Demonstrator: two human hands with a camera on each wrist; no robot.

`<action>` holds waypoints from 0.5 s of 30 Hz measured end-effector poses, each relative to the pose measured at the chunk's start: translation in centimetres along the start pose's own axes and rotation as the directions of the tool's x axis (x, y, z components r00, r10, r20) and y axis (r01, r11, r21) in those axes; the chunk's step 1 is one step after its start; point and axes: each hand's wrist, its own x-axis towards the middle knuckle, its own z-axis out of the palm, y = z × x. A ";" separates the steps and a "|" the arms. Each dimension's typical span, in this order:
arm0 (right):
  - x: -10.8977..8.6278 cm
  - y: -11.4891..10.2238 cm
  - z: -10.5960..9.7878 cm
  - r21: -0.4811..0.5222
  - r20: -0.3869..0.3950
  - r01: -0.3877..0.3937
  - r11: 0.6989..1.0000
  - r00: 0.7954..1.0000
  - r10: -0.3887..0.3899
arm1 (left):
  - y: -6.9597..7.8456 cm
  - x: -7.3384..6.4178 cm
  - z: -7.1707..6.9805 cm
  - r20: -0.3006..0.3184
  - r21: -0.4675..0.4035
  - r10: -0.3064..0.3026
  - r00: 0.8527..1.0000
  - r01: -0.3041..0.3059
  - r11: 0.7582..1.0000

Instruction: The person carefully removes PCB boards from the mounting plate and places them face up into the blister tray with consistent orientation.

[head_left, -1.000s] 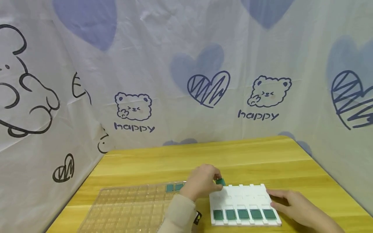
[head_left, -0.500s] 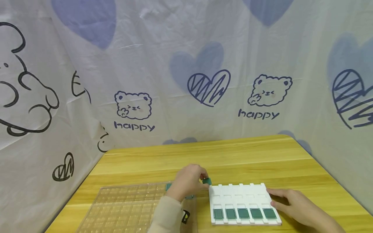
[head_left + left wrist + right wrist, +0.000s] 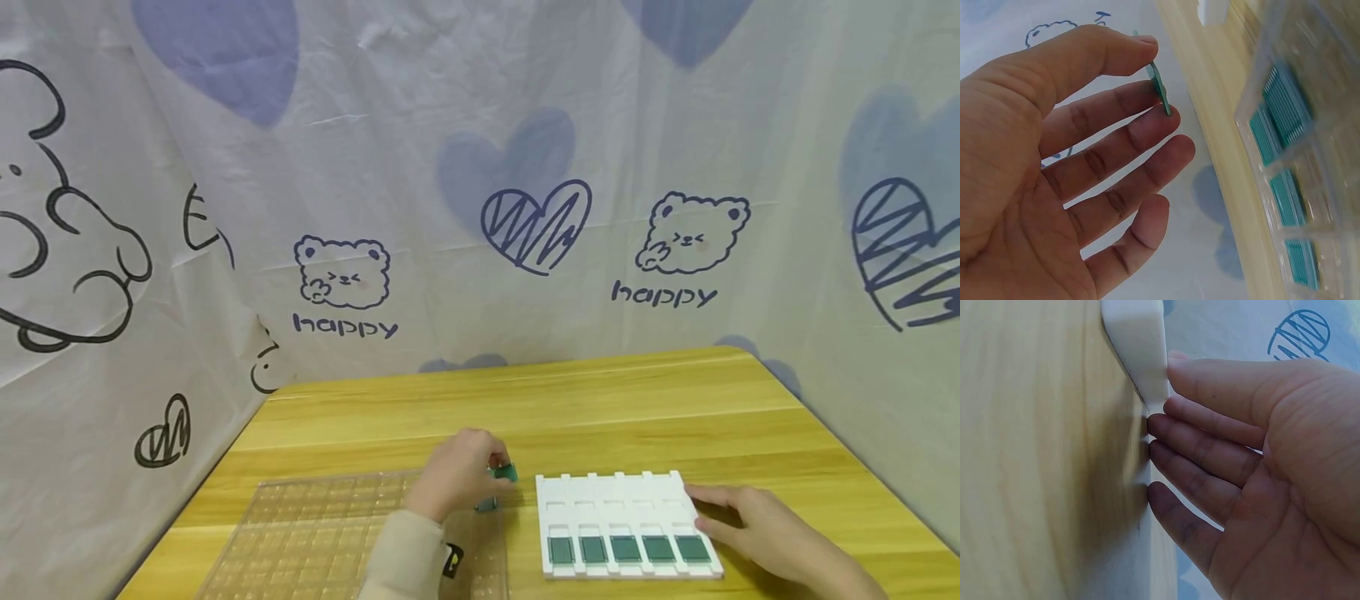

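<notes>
Between thumb and fingertips, my left hand (image 3: 452,477) pinches a thin green square chip (image 3: 507,472); the left wrist view shows this chip (image 3: 1159,87) edge-on. The hand is over the back right corner of a clear tray (image 3: 330,533) divided into small pockets. Several green chips (image 3: 1287,103) lie in that corner, mostly hidden by the hand in the head view. A white slotted tray (image 3: 611,487) stands to the right, its front row filled with green chips (image 3: 626,548). My right hand (image 3: 768,533) touches its right side with thumb and fingers nearly straight.
Both trays sit on a yellow wood-grain table (image 3: 525,408), with a gap between them. A white cloth (image 3: 450,150) printed with hearts and bears hangs behind the table and along its sides.
My left hand has moved left, carrying the chip from the white tray's back left corner to above the clear tray. The right hand has stayed at the white tray's side.
</notes>
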 end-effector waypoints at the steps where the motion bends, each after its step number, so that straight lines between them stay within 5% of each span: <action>1: 0.0 0.0 0.0 -0.001 0.001 -0.001 1.000 1.000 0.001 | -0.2 -0.1 -0.1 -0.001 0.002 -0.001 1.000 0.001 1.000; 15: 0.1 -0.1 0.0 -0.002 -0.001 0.000 1.000 1.000 0.000 | -3.2 -1.0 -0.7 0.002 0.001 -0.077 0.997 0.077 0.997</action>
